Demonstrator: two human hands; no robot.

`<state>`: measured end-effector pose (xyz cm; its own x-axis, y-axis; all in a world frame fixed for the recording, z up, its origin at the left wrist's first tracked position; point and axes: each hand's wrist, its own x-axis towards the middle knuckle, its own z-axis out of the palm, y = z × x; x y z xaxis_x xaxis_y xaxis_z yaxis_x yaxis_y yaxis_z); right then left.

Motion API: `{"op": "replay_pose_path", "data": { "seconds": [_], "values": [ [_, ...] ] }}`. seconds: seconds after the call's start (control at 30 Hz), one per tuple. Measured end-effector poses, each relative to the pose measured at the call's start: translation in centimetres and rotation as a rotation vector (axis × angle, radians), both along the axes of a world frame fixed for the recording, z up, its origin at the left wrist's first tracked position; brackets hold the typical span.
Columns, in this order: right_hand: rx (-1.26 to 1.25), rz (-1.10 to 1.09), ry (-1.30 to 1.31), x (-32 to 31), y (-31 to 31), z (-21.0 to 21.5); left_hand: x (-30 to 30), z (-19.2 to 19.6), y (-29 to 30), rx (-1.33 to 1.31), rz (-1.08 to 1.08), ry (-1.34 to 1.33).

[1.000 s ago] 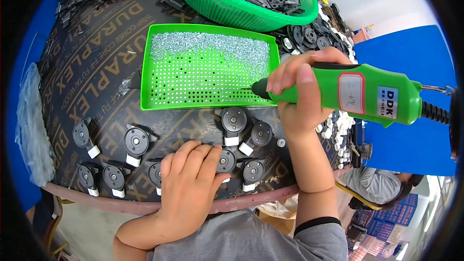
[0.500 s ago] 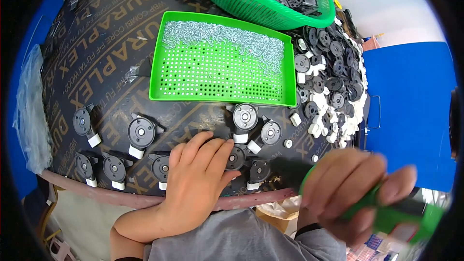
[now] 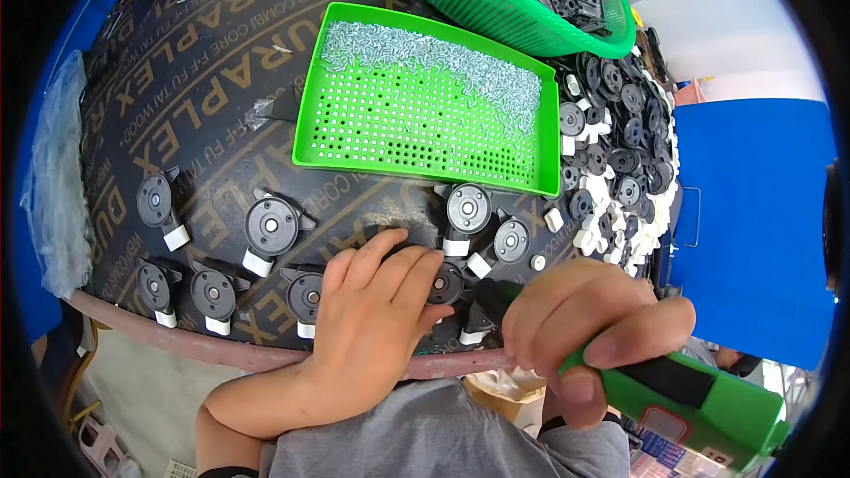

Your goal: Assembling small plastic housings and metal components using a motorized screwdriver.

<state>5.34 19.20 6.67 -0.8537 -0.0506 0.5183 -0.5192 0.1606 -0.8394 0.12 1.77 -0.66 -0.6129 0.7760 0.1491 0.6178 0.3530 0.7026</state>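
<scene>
My right hand [image 3: 593, 327] is wrapped around a green and black power screwdriver [image 3: 699, 398]. The tool's black nose points left over a black round part with a white tab [image 3: 476, 335], and its tip is hidden by that overlap. Low over the table's front edge, my left hand [image 3: 376, 319] has its fingers and thumb around another black round part [image 3: 448, 283], which it partly covers. Just beyond stand similar black round parts with white tabs, one [image 3: 468, 209] upright beside a second [image 3: 512, 241]. More lie to the left, including a larger one [image 3: 273, 226].
A green perforated tray [image 3: 305, 124] holds many small silver screws. Behind it stands a green basket [image 3: 496, 13] of black plastic pieces. Black discs and white blocks [image 3: 624, 164] are heaped on the right. Crumpled clear plastic [image 3: 55, 186] hangs at the left edge.
My right hand has brought the screwdriver left and inward, its nose now over the nearest part. My left hand keeps its hold. The whole view has shifted slightly.
</scene>
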Motion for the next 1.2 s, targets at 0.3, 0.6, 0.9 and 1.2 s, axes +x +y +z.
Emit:
{"op": "replay_pose_path", "data": {
  "seconds": [0.3,0.6,0.9,1.2],
  "values": [
    [0.031,-0.030,-0.104,0.6,-0.3,0.4,0.0,-0.1,0.0,-0.007,-0.035,0.037],
    [-0.107,-0.438,0.089,-5.1,3.1,-1.6,0.5,-0.2,0.1,-0.098,0.034,0.118],
    [-0.117,-0.400,0.118,-6.5,3.7,-3.3,0.4,-0.4,0.0,-0.092,0.033,0.155],
    [-0.131,-0.415,0.128,-6.1,3.4,-3.4,0.4,-0.1,0.0,-0.028,0.027,0.126]
  ]
}}
